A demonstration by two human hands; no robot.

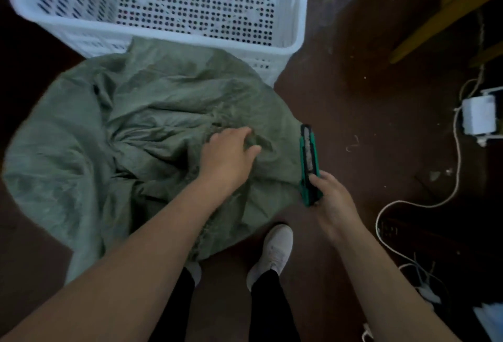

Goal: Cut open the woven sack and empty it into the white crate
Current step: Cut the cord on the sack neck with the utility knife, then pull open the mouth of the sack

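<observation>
A bulging green woven sack point(141, 135) sits on the floor against the near wall of the white crate point(190, 39). It looks heavy, soft and crumply. The left hand point(227, 155) pinches gathered fabric near its stitched mouth, a sensible hold. The right hand point(330, 197) is closed around a green utility knife point(309, 162).

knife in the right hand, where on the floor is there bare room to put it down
Bare floor lies between the sack, the white crate and the white cable; the knife in the right hand hangs over its edge. Crowded: cables at lower right, and the shoe by the sack.
</observation>
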